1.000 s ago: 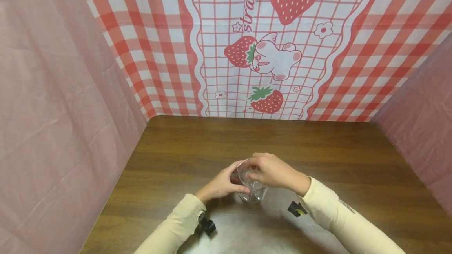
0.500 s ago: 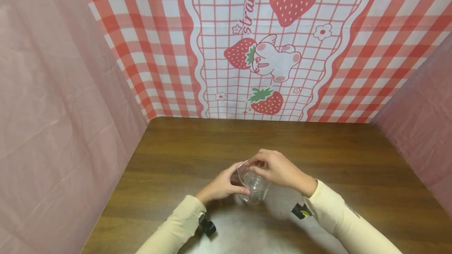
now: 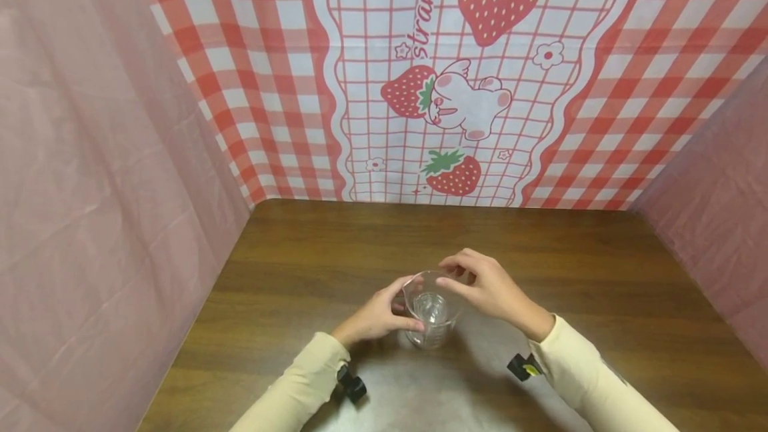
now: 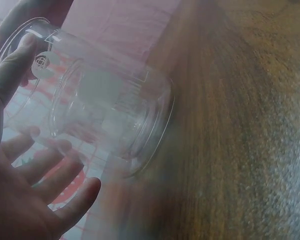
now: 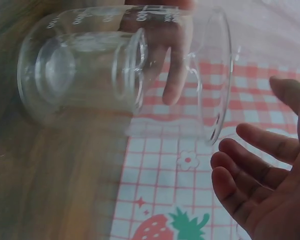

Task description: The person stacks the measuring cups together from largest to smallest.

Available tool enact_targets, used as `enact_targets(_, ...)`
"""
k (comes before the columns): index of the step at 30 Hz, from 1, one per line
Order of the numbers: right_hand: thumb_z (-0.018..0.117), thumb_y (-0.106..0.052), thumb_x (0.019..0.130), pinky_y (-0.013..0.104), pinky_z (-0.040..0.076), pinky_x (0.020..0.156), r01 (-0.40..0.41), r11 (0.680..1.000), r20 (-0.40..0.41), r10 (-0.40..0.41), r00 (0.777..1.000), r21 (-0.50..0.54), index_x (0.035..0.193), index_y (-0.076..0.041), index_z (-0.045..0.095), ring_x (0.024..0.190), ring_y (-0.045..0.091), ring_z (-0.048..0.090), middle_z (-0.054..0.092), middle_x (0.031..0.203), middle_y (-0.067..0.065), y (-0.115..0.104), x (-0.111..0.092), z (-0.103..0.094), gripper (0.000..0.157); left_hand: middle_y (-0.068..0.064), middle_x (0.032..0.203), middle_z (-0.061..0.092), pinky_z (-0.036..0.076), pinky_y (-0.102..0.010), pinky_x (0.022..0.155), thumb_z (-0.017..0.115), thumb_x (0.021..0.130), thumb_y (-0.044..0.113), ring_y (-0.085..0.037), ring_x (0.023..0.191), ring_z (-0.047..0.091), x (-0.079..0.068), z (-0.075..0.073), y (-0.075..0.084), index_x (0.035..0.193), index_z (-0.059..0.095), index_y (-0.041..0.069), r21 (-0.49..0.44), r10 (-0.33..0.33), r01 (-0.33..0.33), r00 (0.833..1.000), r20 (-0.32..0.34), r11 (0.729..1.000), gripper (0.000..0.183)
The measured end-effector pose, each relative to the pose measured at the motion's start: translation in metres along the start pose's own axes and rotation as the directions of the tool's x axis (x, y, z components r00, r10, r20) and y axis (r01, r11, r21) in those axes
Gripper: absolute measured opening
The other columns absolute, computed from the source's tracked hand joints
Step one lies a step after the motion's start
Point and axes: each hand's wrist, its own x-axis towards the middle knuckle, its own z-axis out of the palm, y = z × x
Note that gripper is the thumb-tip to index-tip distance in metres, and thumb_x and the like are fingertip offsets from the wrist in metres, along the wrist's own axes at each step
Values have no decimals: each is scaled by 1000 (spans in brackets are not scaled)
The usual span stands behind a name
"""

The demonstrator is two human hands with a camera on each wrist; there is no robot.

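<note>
A large clear glass beaker [image 3: 429, 341] with white volume marks stands on the table, its wide rim facing up. Inside it sits a smaller clear glass beaker [image 5: 90, 70], nested low toward the base. My left hand [image 3: 378, 313] grips the large beaker from its left side, thumb on the near wall and fingers round the far side. At the right of the rim hovers my right hand [image 3: 492, 289], fingers loosely bent and holding nothing. In the right wrist view its fingertips [image 5: 221, 175] are just outside the rim.
The brown wooden table [image 3: 336, 239] runs back to a red-and-white checked cloth [image 3: 288, 119] with strawberry prints. Pink cloth [image 3: 120, 185] hangs on both sides. Black wrist cameras [image 3: 353, 384] sit at the cream sleeves.
My right hand has come out of the large beaker's mouth and moved right and back, its fingers opening. The smaller beaker stays inside. My left hand has kept its place on the large beaker.
</note>
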Motion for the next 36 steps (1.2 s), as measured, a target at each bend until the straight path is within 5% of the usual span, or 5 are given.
enact_targets(9, 85, -26, 73, 24, 54, 64, -54, 998, 6, 54, 999, 16, 116, -8, 66, 81, 14, 59, 65, 94, 4, 11, -14, -3, 50, -18, 145, 50, 54, -35, 98, 82, 77, 14, -34, 126, 55, 1, -1, 0, 147, 36, 5, 13, 21, -21, 1000, -7, 1000, 84)
enact_targets(18, 91, -34, 61, 32, 58, 75, -79, 996, 121, 73, 990, 44, 130, 0, 55, 95, 26, 63, 65, 111, 10, 19, -30, 4, 85, -18, 145, 50, 52, -45, 100, 82, 77, 14, -34, 127, 54, 0, 0, -1, 147, 36, 6, -4, 2, -2, 1000, -7, 1000, 84)
enact_targets(36, 89, -32, 67, 32, 59, 79, -218, 970, 204, 193, 960, 111, 133, 3, 51, 99, 27, 64, 62, 125, 19, 25, -49, 28, 84, -17, 144, 51, 53, -35, 99, 82, 78, 15, -32, 126, 55, -1, 0, 1, 146, 38, 6, -4, -9, 9, 1000, -2, 1000, 81)
